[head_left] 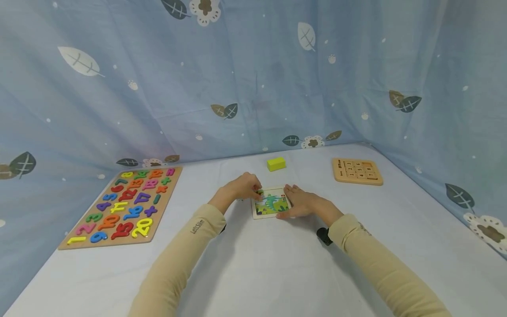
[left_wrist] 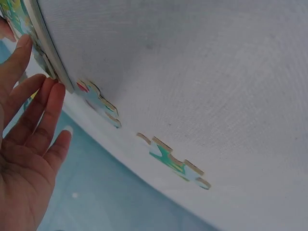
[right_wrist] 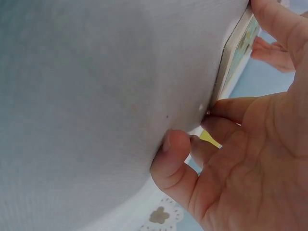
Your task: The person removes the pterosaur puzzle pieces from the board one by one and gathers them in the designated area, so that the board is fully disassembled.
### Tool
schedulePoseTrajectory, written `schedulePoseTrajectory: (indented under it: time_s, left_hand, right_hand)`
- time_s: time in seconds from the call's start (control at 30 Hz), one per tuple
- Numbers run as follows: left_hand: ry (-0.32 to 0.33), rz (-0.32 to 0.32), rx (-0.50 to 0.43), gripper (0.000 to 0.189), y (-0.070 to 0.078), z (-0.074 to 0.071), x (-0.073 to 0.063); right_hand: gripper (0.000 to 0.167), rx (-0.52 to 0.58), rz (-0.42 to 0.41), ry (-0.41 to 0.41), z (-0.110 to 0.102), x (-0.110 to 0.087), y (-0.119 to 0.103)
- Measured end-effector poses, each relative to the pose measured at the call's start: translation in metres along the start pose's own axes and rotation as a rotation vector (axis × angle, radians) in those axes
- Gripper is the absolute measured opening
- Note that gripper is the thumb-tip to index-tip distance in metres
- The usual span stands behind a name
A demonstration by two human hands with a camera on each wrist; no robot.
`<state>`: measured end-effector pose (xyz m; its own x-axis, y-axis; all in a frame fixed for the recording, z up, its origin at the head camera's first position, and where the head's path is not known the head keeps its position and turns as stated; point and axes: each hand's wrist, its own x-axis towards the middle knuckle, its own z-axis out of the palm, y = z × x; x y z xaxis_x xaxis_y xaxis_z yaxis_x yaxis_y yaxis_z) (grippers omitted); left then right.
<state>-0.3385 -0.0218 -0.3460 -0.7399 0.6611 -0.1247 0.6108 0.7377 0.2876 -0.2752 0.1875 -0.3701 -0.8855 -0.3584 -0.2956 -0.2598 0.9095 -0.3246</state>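
A small framed jigsaw puzzle (head_left: 272,203) with a green dinosaur picture lies flat on the white table. At its upper left, my left hand (head_left: 243,187) pinches a puzzle piece (left_wrist: 44,58) between thumb and fingers, right over the frame edge. My right hand (head_left: 303,203) holds the puzzle's right side, thumb at the near edge and fingers along the frame (right_wrist: 226,67). In the left wrist view, two loose puzzle pieces lie on the cloth beside the frame: one with a red spot (left_wrist: 101,103), another green and pale blue (left_wrist: 171,161).
Behind the puzzle sits a yellow-green block (head_left: 276,164). To the left lies a wooden board with colourful numbers (head_left: 126,207); at the back right is a wooden number slide puzzle (head_left: 358,171). A patterned blue curtain (head_left: 253,88) borders the table.
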Motion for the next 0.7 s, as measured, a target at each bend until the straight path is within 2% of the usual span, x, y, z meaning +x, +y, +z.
schedulePoseTrajectory:
  time_s: [0.1,0.27,0.53,0.7]
  left_hand:
    - [0.013,-0.019,-0.01,0.024,-0.0004,0.0005,0.0008]
    - [-0.01,-0.025,0.008,0.025,0.0012,-0.001,0.001]
    - [-0.033,-0.012,0.001,0.021,0.0048,-0.0015,-0.0022]
    - [-0.025,-0.004,-0.009,0.027,0.0049,0.0004,-0.0037]
  right_hand:
    - [0.102,0.002,0.002,0.005,-0.0006,0.0001,-0.0002]
    - [0.102,0.005,0.003,0.003,-0.0015,0.0002,-0.0009]
    - [0.102,0.01,0.001,0.002,-0.0012,-0.0003,-0.0022]
    - [0.103,0.007,-0.001,-0.001,-0.0007,-0.0001,-0.0022]
